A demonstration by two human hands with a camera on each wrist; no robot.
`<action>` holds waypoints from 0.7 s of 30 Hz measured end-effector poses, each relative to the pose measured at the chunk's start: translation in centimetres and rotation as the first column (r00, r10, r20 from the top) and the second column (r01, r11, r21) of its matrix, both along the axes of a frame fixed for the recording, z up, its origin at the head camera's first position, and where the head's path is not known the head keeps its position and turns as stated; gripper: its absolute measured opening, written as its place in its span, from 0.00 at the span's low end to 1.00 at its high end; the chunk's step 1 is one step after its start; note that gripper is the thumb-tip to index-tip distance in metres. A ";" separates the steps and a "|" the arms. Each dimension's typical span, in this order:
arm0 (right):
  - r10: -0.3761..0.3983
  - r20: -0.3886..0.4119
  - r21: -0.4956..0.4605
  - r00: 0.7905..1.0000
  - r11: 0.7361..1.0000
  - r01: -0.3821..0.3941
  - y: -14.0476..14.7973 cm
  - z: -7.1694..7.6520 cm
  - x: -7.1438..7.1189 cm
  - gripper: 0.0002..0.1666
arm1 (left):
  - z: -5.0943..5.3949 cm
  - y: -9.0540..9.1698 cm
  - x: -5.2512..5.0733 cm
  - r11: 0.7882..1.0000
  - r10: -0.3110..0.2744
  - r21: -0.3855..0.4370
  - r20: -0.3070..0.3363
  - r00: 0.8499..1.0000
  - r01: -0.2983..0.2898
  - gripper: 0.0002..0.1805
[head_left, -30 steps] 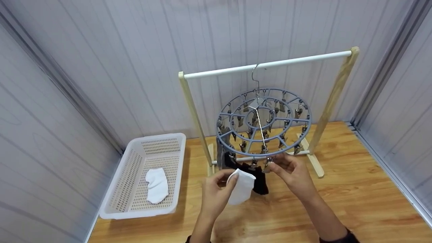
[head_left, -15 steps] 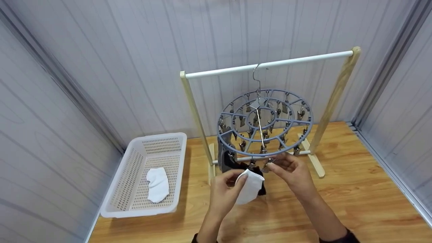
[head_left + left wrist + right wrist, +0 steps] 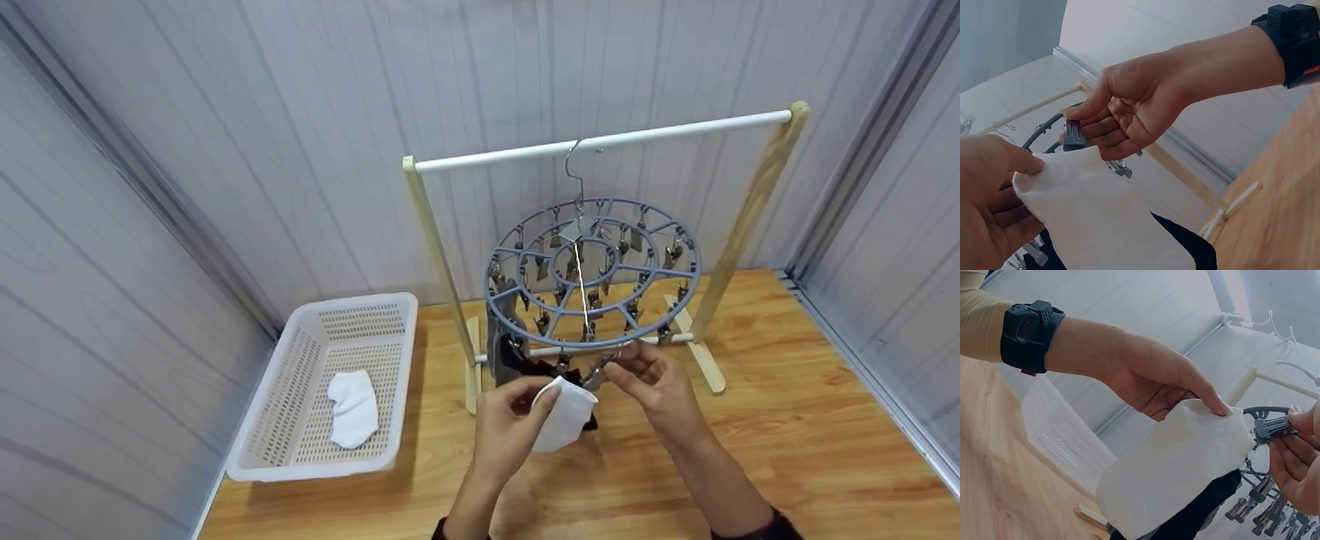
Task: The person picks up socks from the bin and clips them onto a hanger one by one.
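My left hand (image 3: 504, 424) pinches a white sock (image 3: 568, 416) near its opening, thumb on the near side. The sock hangs down below the front of the round clip hanger (image 3: 592, 343). With thumb and fingers, my right hand (image 3: 656, 382) grips a metal clip (image 3: 1272, 430) on the hanger's front rim. In the left wrist view the clip (image 3: 1074, 136) is just above the sock's cuff (image 3: 1067, 160); whether they touch I cannot tell. Black socks (image 3: 1199, 247) hang behind the white one, partly hidden. A grey sock (image 3: 504, 337) hangs at the hanger's left.
A white plastic basket (image 3: 251, 420) stands on the wooden table (image 3: 637, 495) at the left, with another white sock (image 3: 354, 409) inside. The hanger hooks over the white bar (image 3: 660, 135) of a wooden-legged rack (image 3: 739, 225). Several unused clips dangle from the hanger.
My left hand has carried the white sock rightward, up close to the clip in my right hand. The right hand keeps hold of the clip, shifting slightly and tilting it.
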State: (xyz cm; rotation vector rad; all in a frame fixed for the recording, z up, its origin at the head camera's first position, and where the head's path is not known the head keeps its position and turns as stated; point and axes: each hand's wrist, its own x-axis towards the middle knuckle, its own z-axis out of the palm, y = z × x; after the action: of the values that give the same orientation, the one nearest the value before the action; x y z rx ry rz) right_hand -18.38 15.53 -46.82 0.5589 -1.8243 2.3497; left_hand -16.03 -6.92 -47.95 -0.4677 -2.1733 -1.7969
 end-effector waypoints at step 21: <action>-0.067 0.098 0.004 0.993 0.998 0.066 -1.5 -0.2 0.9 0.08 | 0.1 0.4 0.2 1.000 -0.003 0.016 -0.063 0.998 0.004 0.07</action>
State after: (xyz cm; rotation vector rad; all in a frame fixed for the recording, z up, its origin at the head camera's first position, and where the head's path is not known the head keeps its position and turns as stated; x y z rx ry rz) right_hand -17.52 13.98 -47.07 0.3830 -1.8530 2.3722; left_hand -15.86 -6.54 -47.80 -0.5178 -2.1155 -1.7762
